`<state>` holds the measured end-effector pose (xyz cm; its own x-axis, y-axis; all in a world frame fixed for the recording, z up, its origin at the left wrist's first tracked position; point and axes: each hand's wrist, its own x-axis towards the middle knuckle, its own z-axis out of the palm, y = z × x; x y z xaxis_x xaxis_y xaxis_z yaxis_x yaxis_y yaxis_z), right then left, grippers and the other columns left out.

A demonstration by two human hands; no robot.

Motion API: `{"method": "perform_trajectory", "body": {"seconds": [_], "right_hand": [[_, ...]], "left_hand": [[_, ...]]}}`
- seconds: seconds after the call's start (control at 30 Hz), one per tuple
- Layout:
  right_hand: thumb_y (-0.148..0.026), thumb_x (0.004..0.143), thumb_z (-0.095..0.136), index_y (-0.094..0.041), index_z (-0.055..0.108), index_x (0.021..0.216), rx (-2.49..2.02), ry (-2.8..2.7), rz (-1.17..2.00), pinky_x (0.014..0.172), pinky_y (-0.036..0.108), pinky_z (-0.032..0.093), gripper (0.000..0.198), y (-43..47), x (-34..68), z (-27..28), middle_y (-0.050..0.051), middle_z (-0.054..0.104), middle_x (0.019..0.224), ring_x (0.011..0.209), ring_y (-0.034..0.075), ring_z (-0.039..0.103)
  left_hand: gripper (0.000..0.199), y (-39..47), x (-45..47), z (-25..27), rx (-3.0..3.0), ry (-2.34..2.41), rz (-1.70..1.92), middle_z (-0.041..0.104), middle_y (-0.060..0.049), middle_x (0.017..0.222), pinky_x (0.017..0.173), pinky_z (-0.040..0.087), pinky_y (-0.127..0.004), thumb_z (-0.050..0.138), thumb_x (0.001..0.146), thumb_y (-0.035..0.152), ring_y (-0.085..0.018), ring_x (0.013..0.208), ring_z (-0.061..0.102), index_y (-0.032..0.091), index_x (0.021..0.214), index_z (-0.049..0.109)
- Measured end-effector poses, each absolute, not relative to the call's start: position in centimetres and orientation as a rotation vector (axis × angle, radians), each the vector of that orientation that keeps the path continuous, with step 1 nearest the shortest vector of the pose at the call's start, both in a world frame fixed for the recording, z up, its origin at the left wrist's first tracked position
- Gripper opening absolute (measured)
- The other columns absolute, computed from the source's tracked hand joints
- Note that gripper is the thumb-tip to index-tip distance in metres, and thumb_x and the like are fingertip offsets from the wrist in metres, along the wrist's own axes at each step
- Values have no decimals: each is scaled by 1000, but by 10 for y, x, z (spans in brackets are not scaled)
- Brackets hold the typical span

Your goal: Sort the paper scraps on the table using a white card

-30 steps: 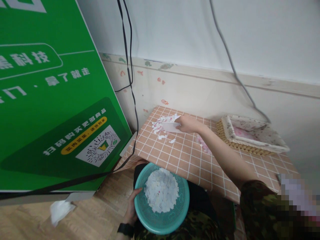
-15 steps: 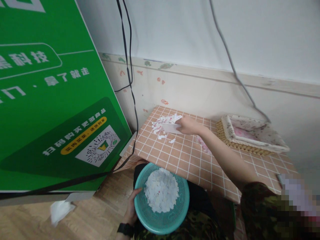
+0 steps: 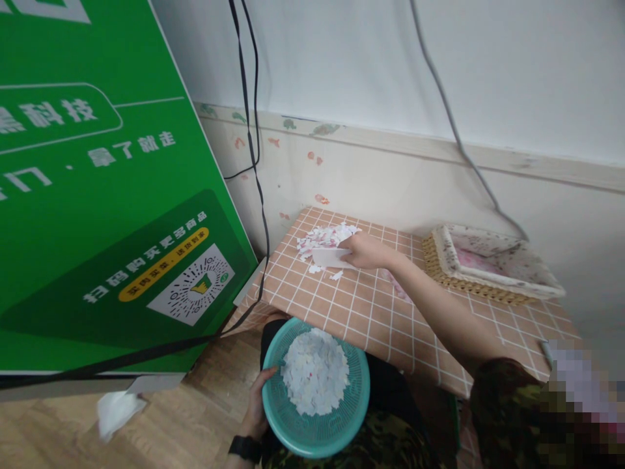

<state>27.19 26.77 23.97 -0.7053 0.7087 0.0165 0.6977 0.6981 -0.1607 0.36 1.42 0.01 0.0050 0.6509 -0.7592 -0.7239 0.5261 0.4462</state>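
Observation:
My left hand (image 3: 258, 400) grips the left rim of a round teal plastic basket (image 3: 359, 397), which rests on my lap below the table edge. Inside it lies a heap of small torn white paper scraps (image 3: 316, 372). Above the far left part of the table, my right hand (image 3: 365, 250) is closed on a flat white card (image 3: 332, 258), held on edge. Just behind the card is a loose pile of white and pinkish paper scraps (image 3: 319, 238). A few stray paper bits (image 3: 336, 275) lie in front of it.
The table has a brown checked cloth (image 3: 336, 306). A cloth-lined wicker basket (image 3: 493, 264) stands at the back right. A green printed panel (image 3: 122, 195) rises at left, with black cables (image 3: 258, 163) hanging beside it. A white bag (image 3: 120, 412) lies on the floor.
My right hand and the card have shifted slightly toward me and to the left, uncovering more of the pile's near side. My left hand and the teal basket have stayed put.

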Motion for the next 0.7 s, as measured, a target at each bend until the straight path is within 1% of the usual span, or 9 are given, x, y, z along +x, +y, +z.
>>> {"method": "perform_trajectory", "body": {"seconds": [0.17,0.37,0.53,0.7], "right_hand": [[-17,74,52,-15,59,67,-1195,-2794,285,56,26,27,10,263,278,245,3,58,61,56,11,42],[-18,73,54,-15,59,68,-1233,-2829,291,54,25,27,7,262,291,248,2,58,63,57,11,44],[-18,73,53,-15,57,67,-1248,-2805,272,53,25,26,7,265,292,253,1,55,60,55,10,41],[-15,71,54,-15,57,67,-1240,-2814,281,52,24,26,5,266,284,253,1,55,61,54,9,41]], "left_hand": [[14,14,2,-2,-88,1134,1074,70,-4,56,54,49,-32,70,65,26,-19,51,62,13,68,70],[17,14,1,-4,-101,1104,1051,71,-5,60,58,51,-35,69,66,27,-21,54,63,12,71,71],[17,14,2,-4,-88,1113,1045,72,-6,61,57,52,-35,69,66,28,-22,54,64,12,73,71],[15,14,2,0,-74,1137,1059,71,-5,59,56,51,-35,69,66,26,-21,53,63,12,71,71]]}}
